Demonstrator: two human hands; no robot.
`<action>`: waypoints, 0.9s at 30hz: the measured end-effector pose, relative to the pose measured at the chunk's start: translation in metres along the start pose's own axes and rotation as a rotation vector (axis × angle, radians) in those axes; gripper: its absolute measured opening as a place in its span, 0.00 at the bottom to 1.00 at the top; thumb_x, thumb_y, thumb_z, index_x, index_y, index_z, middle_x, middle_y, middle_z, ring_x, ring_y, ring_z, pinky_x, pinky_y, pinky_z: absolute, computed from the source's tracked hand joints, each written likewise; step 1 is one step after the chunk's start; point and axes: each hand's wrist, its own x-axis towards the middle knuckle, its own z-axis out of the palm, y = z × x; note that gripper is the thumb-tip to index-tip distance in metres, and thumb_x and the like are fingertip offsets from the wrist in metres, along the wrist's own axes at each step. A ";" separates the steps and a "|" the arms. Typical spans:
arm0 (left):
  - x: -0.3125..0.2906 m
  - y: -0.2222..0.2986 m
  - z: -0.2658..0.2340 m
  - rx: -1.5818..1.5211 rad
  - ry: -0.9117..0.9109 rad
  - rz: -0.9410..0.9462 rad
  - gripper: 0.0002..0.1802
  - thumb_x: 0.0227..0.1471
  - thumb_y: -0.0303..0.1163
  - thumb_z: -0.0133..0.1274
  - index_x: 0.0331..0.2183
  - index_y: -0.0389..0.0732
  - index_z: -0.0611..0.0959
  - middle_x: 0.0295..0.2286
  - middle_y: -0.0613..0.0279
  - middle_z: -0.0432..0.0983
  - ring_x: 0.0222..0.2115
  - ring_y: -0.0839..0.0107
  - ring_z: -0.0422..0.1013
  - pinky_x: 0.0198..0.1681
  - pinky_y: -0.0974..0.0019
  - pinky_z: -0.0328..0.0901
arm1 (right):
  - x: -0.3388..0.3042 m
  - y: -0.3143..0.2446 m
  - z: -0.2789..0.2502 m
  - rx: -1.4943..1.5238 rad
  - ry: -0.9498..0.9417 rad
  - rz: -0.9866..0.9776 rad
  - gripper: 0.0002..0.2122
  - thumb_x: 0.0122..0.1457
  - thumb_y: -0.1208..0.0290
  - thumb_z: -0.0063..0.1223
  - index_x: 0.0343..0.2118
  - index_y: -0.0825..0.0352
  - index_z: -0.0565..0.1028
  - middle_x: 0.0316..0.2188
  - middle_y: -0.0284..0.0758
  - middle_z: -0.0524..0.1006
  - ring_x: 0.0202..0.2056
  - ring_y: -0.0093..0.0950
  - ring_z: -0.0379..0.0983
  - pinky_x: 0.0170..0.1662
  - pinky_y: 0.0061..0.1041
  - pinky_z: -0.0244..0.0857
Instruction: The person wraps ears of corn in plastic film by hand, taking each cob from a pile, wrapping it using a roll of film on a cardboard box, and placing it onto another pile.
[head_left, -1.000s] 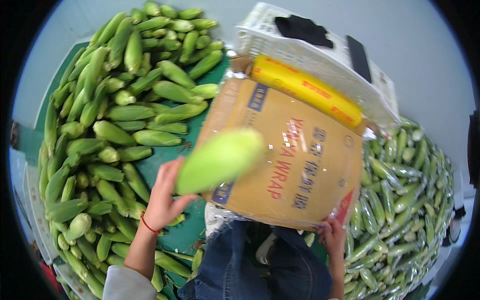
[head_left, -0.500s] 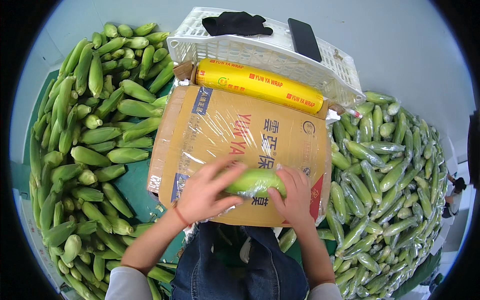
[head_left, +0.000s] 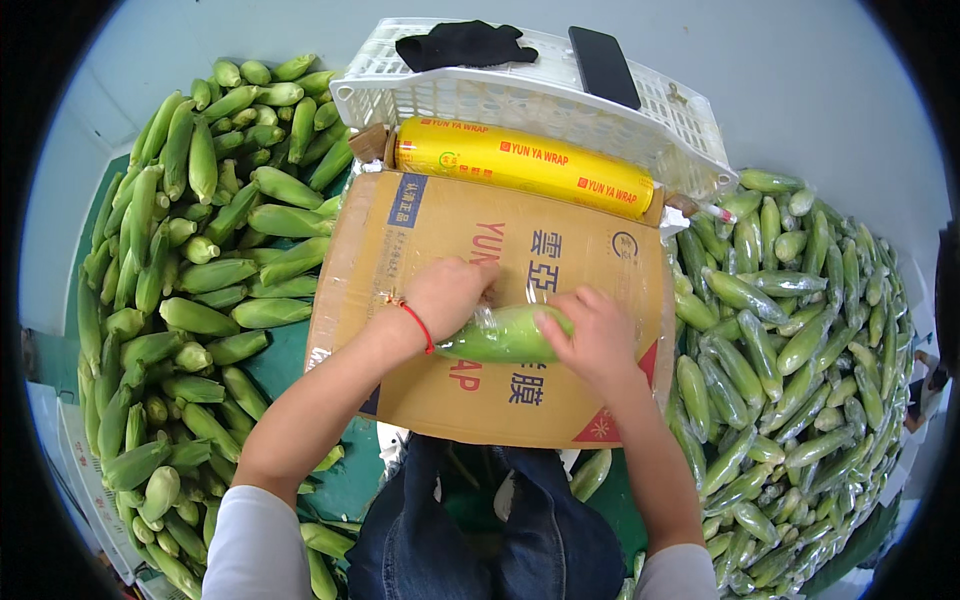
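An ear of corn in green husk, with clear plastic film around it, lies crosswise over the cardboard box. My right hand grips its right end, thumb on top. My left hand is closed over its left end, knuckles up; a bit of shiny film shows beside its fingers. A red cord circles my left wrist. Behind the box lid rests a yellow roll of plastic wrap.
Unwrapped ears of corn are heaped on the left. Film-wrapped ears form a big pile on the right. Behind the roll stands a white plastic crate, holding a black cloth and a phone on top.
Both hands and the corn have moved away from me over the box. My left hand has gone from spread fingers to closed. The glossy film over the box top no longer shows.
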 end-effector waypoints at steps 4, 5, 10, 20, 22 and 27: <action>-0.058 0.054 -0.020 -0.043 -0.266 -0.162 0.20 0.48 0.39 0.55 0.41 0.38 0.75 0.27 0.48 0.78 0.28 0.50 0.76 0.32 0.54 0.71 | 0.009 -0.020 -0.027 -0.076 -0.520 0.251 0.21 0.58 0.48 0.48 0.34 0.66 0.77 0.29 0.45 0.77 0.32 0.43 0.76 0.36 0.38 0.70; -0.091 0.066 -0.016 -0.115 -0.145 -0.124 0.26 0.48 0.42 0.55 0.46 0.37 0.73 0.35 0.46 0.76 0.35 0.49 0.74 0.38 0.53 0.69 | 0.000 -0.032 -0.026 -0.098 -0.632 0.240 0.23 0.59 0.47 0.47 0.34 0.67 0.77 0.28 0.46 0.78 0.31 0.44 0.76 0.36 0.38 0.70; -0.077 0.061 0.005 0.123 0.088 -0.073 0.38 0.52 0.51 0.50 0.57 0.35 0.65 0.57 0.44 0.58 0.60 0.48 0.53 0.60 0.44 0.48 | -0.038 -0.023 -0.012 0.061 -0.172 -0.001 0.25 0.52 0.48 0.56 0.46 0.63 0.73 0.43 0.41 0.74 0.41 0.42 0.73 0.45 0.42 0.66; 0.082 -0.032 0.000 0.156 -0.173 -0.009 0.28 0.50 0.37 0.55 0.49 0.30 0.71 0.53 0.44 0.64 0.49 0.52 0.68 0.51 0.60 0.65 | 0.059 0.009 0.000 -0.190 -0.130 -0.364 0.28 0.39 0.52 0.66 0.44 0.59 0.71 0.34 0.36 0.75 0.40 0.36 0.73 0.38 0.34 0.69; 0.084 -0.030 0.006 0.228 -0.197 0.007 0.27 0.48 0.35 0.57 0.47 0.29 0.71 0.51 0.44 0.67 0.46 0.53 0.70 0.49 0.60 0.66 | 0.045 0.006 -0.002 -0.114 -0.231 -0.349 0.26 0.40 0.52 0.65 0.41 0.60 0.71 0.29 0.37 0.75 0.35 0.37 0.76 0.32 0.34 0.70; 0.072 -0.034 -0.002 0.222 -0.186 0.015 0.25 0.47 0.35 0.58 0.45 0.31 0.74 0.49 0.48 0.69 0.46 0.55 0.70 0.48 0.60 0.67 | -0.005 -0.041 -0.039 0.077 -0.936 -0.261 0.31 0.46 0.48 0.62 0.51 0.60 0.69 0.38 0.42 0.77 0.38 0.40 0.75 0.38 0.36 0.70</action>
